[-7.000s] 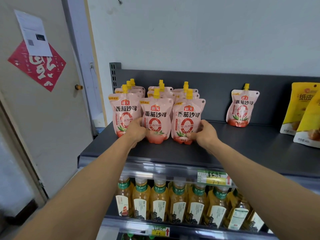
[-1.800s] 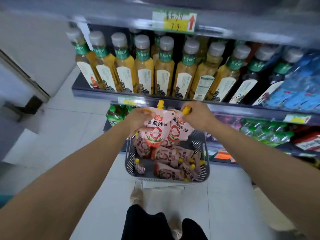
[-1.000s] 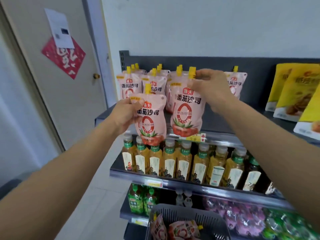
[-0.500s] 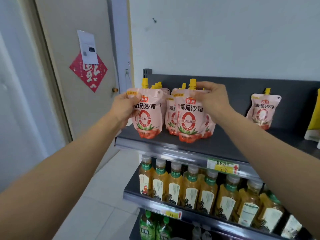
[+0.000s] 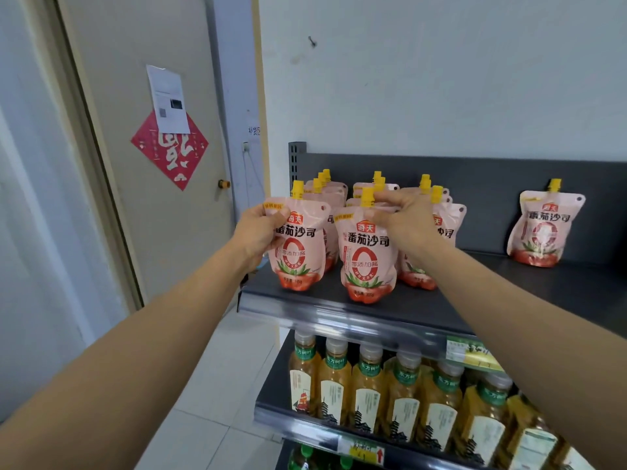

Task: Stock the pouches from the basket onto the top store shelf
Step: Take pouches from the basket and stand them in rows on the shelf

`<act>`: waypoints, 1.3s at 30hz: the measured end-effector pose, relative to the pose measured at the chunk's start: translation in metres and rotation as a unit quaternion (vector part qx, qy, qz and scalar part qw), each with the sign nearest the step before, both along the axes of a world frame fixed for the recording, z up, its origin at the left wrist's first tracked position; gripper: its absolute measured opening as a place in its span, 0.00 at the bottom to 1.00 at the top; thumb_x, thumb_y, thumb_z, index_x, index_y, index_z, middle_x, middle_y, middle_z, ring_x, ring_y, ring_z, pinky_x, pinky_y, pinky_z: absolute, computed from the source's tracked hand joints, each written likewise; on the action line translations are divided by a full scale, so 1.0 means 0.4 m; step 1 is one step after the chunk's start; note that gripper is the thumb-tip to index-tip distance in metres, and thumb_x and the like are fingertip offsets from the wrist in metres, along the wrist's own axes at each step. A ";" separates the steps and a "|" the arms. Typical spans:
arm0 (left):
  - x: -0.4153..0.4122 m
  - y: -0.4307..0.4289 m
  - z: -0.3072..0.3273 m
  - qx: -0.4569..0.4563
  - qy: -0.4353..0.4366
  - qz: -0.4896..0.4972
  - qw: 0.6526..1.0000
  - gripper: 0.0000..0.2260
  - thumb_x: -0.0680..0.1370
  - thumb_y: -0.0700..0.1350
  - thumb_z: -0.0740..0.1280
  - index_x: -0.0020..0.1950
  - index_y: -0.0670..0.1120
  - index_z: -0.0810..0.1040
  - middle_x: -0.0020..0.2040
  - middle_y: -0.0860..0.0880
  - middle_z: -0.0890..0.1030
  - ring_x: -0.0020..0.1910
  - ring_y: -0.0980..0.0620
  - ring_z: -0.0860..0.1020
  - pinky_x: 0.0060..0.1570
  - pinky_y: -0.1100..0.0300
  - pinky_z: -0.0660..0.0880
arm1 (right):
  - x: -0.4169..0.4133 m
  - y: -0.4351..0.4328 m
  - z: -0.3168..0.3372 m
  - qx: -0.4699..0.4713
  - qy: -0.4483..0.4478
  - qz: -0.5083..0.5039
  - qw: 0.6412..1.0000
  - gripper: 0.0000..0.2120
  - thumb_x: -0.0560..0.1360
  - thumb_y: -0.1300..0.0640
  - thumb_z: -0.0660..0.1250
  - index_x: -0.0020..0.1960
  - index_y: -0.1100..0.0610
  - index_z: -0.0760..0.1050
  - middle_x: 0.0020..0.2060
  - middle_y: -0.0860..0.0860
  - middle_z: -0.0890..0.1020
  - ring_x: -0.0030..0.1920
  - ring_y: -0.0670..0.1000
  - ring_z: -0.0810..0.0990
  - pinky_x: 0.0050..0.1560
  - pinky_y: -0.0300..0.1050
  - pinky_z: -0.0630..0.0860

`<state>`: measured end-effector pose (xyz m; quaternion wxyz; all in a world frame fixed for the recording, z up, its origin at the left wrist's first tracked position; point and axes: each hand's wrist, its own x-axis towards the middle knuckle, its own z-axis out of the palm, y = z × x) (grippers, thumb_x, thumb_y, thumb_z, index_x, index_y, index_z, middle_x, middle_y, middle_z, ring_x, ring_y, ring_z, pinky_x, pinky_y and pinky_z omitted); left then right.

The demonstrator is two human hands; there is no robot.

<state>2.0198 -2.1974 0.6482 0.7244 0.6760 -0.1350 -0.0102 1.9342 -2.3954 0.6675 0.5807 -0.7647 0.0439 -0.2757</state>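
Note:
Two pink pouches with yellow caps stand upright at the front of the dark top shelf. My left hand grips the left pouch by its left edge. My right hand pinches the top of the right pouch at its spout. Behind them stand several more pouches in rows. A single pouch leans on the shelf's back panel further right. The basket is out of view.
Rows of tea bottles fill the shelf below, with a price tag on the rail. A door with a red diamond sticker stands to the left. White floor tiles lie below.
Both hands have lowered their pouches from just above the shelf onto its front edge. The view has shifted slightly right and closer.

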 end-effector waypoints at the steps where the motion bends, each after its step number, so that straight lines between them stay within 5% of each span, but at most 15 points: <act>1: 0.012 0.000 -0.006 0.007 0.004 -0.003 1.000 0.06 0.79 0.42 0.63 0.43 0.48 0.75 0.42 0.49 0.81 0.41 0.52 0.79 0.36 0.62 0.73 | 0.009 -0.002 -0.007 0.001 0.003 -0.001 1.000 0.18 0.72 0.67 0.70 0.61 0.59 0.77 0.59 0.56 0.81 0.57 0.56 0.80 0.58 0.53 0.78; 7: 0.065 -0.007 -0.025 0.016 0.019 -0.016 1.000 0.06 0.79 0.43 0.63 0.43 0.49 0.75 0.45 0.48 0.83 0.45 0.51 0.80 0.38 0.62 0.73 | 0.034 -0.009 -0.013 0.040 -0.003 0.003 0.999 0.17 0.73 0.68 0.67 0.61 0.60 0.77 0.52 0.52 0.81 0.51 0.53 0.81 0.49 0.46 0.80; 15: 0.099 -0.006 -0.040 0.060 0.029 -0.066 0.996 0.04 0.77 0.40 0.65 0.48 0.48 0.77 0.47 0.49 0.82 0.46 0.52 0.80 0.38 0.62 0.76 | 0.061 -0.033 -0.028 0.061 -0.002 0.002 0.998 0.15 0.72 0.67 0.69 0.57 0.55 0.78 0.58 0.55 0.80 0.51 0.53 0.81 0.48 0.45 0.81; 17: 0.098 0.002 -0.054 0.079 0.037 -0.095 0.992 0.06 0.76 0.38 0.66 0.50 0.48 0.78 0.49 0.49 0.83 0.48 0.51 0.80 0.41 0.60 0.76 | 0.064 -0.044 -0.041 0.064 0.013 -0.003 0.998 0.14 0.69 0.67 0.72 0.50 0.51 0.78 0.59 0.55 0.80 0.54 0.55 0.81 0.51 0.51 0.81; 22: 0.087 0.014 -0.092 0.114 0.063 -0.126 0.983 0.14 0.72 0.33 0.70 0.52 0.49 0.76 0.52 0.48 0.82 0.54 0.46 0.79 0.54 0.50 0.77 | 0.060 -0.055 -0.089 0.134 0.084 0.035 0.987 0.16 0.67 0.69 0.73 0.52 0.56 0.78 0.52 0.54 0.83 0.49 0.55 0.83 0.51 0.54 0.80; 26: 0.074 0.011 -0.112 0.116 0.071 -0.116 0.984 0.17 0.70 0.30 0.70 0.51 0.49 0.75 0.49 0.49 0.81 0.54 0.45 0.78 0.45 0.55 0.79 | 0.041 -0.045 -0.135 0.106 0.157 0.063 0.980 0.19 0.66 0.69 0.73 0.55 0.58 0.77 0.51 0.53 0.83 0.53 0.55 0.82 0.47 0.48 0.79; 29: 0.070 0.007 -0.109 0.118 0.071 -0.103 0.985 0.21 0.69 0.30 0.71 0.59 0.44 0.74 0.51 0.48 0.81 0.56 0.44 0.78 0.42 0.56 0.79 | 0.032 -0.040 -0.136 0.062 0.181 0.051 0.980 0.21 0.67 0.69 0.73 0.59 0.62 0.76 0.51 0.52 0.83 0.50 0.52 0.80 0.40 0.41 0.76; 34: 0.067 0.005 -0.111 0.123 0.073 -0.094 0.985 0.23 0.70 0.30 0.71 0.62 0.43 0.73 0.56 0.45 0.80 0.58 0.43 0.78 0.44 0.55 0.79 | 0.032 -0.043 -0.124 0.038 0.203 0.049 0.977 0.19 0.67 0.70 0.73 0.57 0.62 0.77 0.56 0.56 0.83 0.56 0.55 0.80 0.51 0.48 0.76; 39: 0.058 -0.003 -0.111 0.123 0.068 -0.074 0.987 0.21 0.71 0.30 0.70 0.62 0.43 0.73 0.55 0.47 0.79 0.60 0.42 0.77 0.42 0.57 0.79 | 0.029 -0.050 -0.128 0.039 0.201 0.059 0.977 0.15 0.68 0.69 0.72 0.53 0.58 0.78 0.57 0.56 0.82 0.50 0.52 0.79 0.50 0.46 0.75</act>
